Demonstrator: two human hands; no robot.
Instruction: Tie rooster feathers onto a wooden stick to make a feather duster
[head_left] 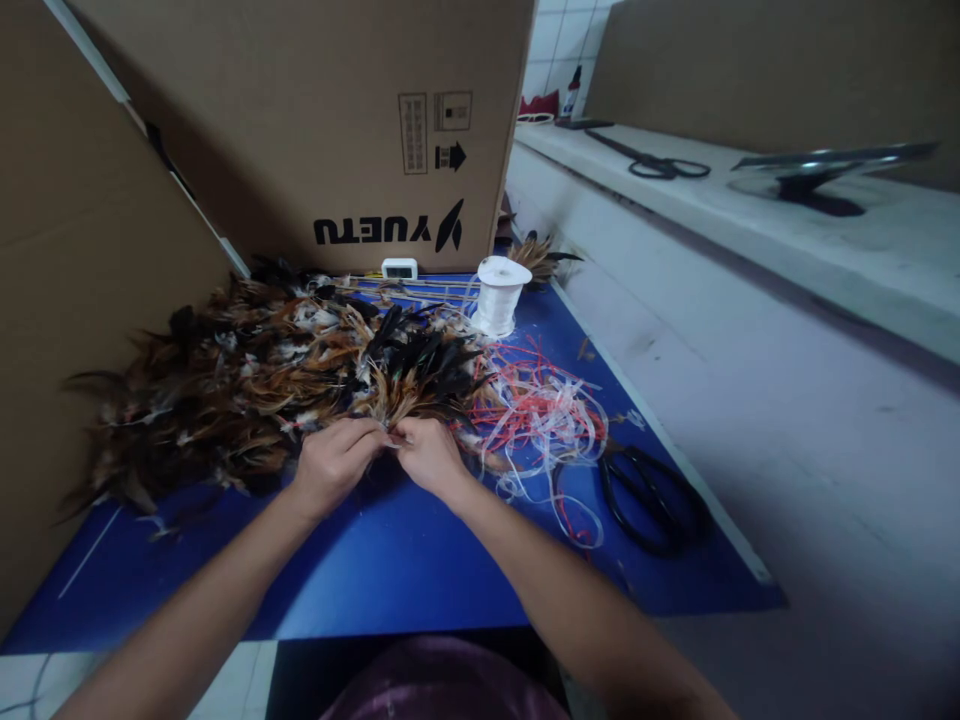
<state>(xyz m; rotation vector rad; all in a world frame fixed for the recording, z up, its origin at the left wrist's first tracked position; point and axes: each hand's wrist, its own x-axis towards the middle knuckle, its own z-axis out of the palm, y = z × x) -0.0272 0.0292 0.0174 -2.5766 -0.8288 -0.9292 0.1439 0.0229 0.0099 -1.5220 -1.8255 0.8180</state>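
Note:
My left hand (337,462) and my right hand (431,455) meet over the front middle of the blue table (390,560). Both are closed, fingertips pinching the base of a feather bunch (420,370) whose black and brown plumes fan out away from me. Something pale shows at the pinch, too small to make out. Left of and behind my hands spreads a big heap of brown and black feathers (247,380). Close to the right hand lies a tangle of red and clear plastic ties (540,415).
A white spool (496,300) stands behind the ties. Black-handled scissors (652,500) lie at the table's right. Cardboard boxes (300,120) wall the left and back. A small white digital display (399,269) sits at the back. On the right ledge (720,215) are more scissors (660,165).

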